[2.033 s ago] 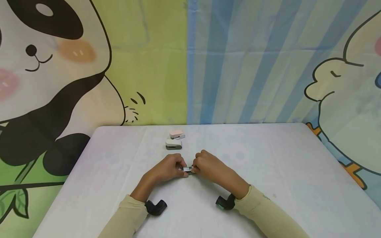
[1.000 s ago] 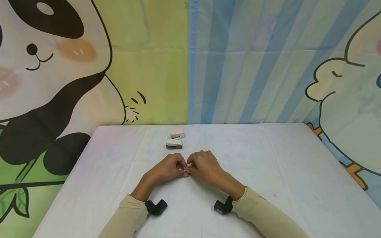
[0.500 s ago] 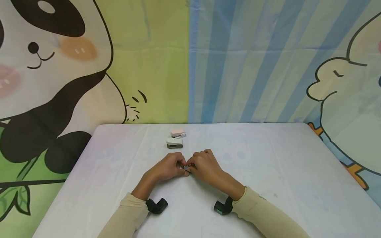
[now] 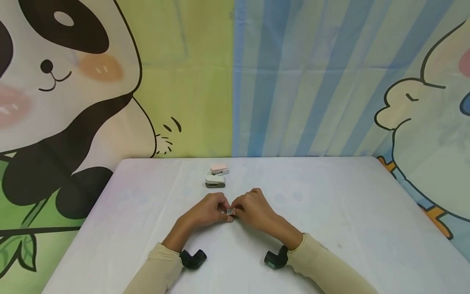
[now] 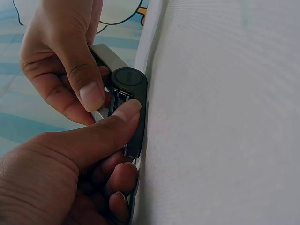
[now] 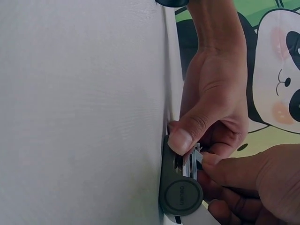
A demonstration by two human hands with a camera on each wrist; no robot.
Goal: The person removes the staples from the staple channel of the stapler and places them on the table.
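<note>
A dark grey-green stapler [image 6: 182,196], its top swung up from the metal magazine [image 6: 189,164], sits low at the table surface between both hands. My left hand [image 4: 207,210] grips its base, with the thumb pressed along the side by the magazine. From the other side my right hand [image 4: 257,210] pinches a small silvery strip of staples [image 6: 199,157] between thumb and finger, right at the magazine. The right wrist view shows this strip best; fingers hide part of it. In the left wrist view the stapler's round hinge end [image 5: 129,77] faces up past the left thumb.
Behind the hands on the white-covered table [image 4: 330,212] stand a white and grey stapler [image 4: 215,181] and, farther back, a pink stapler [image 4: 219,169]. A printed cloth backdrop [image 4: 293,81] rises along the table's far edge.
Over the two seconds my right hand has moved left, its fingertips now meeting the left ones over the stapler's magazine. My left hand has kept its grip. The view has tilted slightly up.
</note>
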